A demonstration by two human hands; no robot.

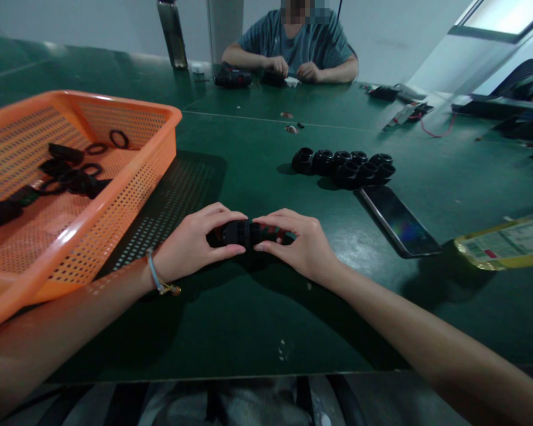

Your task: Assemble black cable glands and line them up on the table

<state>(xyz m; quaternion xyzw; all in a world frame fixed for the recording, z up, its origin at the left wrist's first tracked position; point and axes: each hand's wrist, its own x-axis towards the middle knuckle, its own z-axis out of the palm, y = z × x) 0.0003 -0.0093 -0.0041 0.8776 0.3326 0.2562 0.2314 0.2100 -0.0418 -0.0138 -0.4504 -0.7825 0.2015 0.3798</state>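
Note:
Between my two hands, just above or on the green table, lies a small black cylindrical part with a ring-like collar at its right end. My left hand grips the part's body, thumb below and fingers above. From the other side, my right hand pinches the collar end between thumb and fingertips. Whether the collar is separate from the body I cannot tell. Beyond my right hand stands a cluster of several black hollow fittings.
At the left an orange perforated basket holds black rings and other black parts. A smartphone and a bottle of yellow liquid lie at the right. Across the table sits a person, near a power drill and a tall bottle.

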